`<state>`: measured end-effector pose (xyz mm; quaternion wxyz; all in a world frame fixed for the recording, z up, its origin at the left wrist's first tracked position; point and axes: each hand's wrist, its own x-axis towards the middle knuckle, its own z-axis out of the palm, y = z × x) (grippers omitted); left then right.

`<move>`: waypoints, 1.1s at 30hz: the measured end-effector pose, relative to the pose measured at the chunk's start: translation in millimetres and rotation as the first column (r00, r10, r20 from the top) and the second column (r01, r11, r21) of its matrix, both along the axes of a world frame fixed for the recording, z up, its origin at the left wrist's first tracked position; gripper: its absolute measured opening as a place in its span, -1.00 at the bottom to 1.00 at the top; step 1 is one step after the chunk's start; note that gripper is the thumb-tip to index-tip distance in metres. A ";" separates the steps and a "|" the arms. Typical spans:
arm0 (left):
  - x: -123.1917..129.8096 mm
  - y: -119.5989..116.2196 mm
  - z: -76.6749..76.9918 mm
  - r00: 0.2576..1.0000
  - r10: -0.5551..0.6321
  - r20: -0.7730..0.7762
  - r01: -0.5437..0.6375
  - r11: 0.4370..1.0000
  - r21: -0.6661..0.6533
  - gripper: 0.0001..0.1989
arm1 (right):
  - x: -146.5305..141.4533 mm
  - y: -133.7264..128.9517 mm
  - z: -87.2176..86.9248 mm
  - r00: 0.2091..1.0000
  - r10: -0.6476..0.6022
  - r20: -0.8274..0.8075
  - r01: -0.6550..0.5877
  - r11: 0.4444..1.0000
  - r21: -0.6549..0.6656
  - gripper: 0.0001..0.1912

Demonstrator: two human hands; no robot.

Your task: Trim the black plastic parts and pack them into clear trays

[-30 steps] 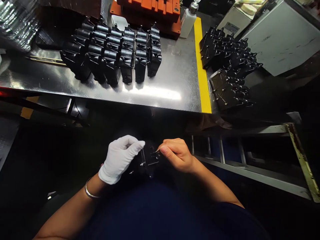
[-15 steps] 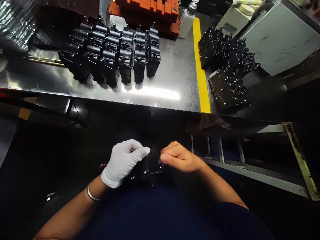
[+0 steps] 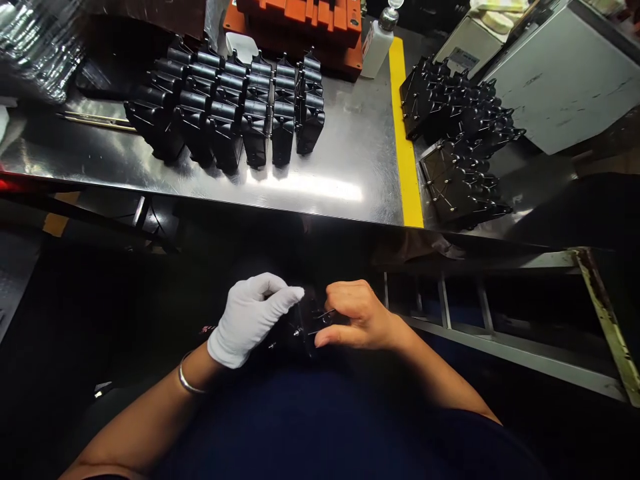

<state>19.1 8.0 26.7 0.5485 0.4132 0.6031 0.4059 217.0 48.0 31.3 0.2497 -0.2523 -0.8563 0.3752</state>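
Observation:
My left hand [image 3: 255,319], in a white glove, is closed with thumb and fingers pinched on a black plastic part [image 3: 300,333]. That part is dark against my dark clothing; only a few shiny pins and thin edges on it stand out. Just to its right is my bare right hand [image 3: 357,317], its thumb apart from the bent fingers. A thin, glinting edge of the black part lies between this thumb and the fingers. Whether they touch it is hard to see.
On the steel table [image 3: 345,167] stand rows of black moulded parts [image 3: 256,137]. Beyond the yellow strip [image 3: 405,140] are more black parts [image 3: 450,180] with pins. An orange-red block [image 3: 300,40], a white bottle [image 3: 377,47] and grey box [image 3: 555,80] sit behind. Right, a metal frame [image 3: 500,347].
My right thumb has moved down, away from the fingers, opening the earlier pinch. My left hand keeps its hold on the black part. The whole view has shifted slightly.

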 end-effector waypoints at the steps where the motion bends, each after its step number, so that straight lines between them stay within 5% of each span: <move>1: 1.0 0.1 -0.9 1.000 0.014 -0.007 -0.014 1.000 -0.007 -0.68 | 0.5 0.1 0.1 1.000 -0.012 0.011 0.012 1.000 0.021 -0.46; 8: 5.1 5.2 0.5 0.990 0.116 -0.078 -0.120 0.992 -0.050 -0.68 | -1.4 -0.4 -1.2 0.991 -0.115 0.065 0.100 0.975 0.199 -0.45; 25: 8.6 8.0 2.1 0.982 0.185 -0.037 -0.188 0.973 -0.134 -0.64 | -4.5 -0.7 -6.6 0.971 -0.235 0.043 0.208 0.921 0.330 -0.46; 30: 8.5 9.0 3.0 0.978 0.204 -0.050 -0.209 0.970 -0.126 -0.65 | -6.6 -1.7 -6.9 0.966 -0.255 0.048 0.225 0.916 0.333 -0.45; 33: 8.0 7.4 -2.1 0.982 0.184 -0.051 -0.189 0.970 -0.150 -0.61 | -5.0 -0.6 -5.0 0.979 -0.178 0.095 0.156 0.967 0.200 -0.45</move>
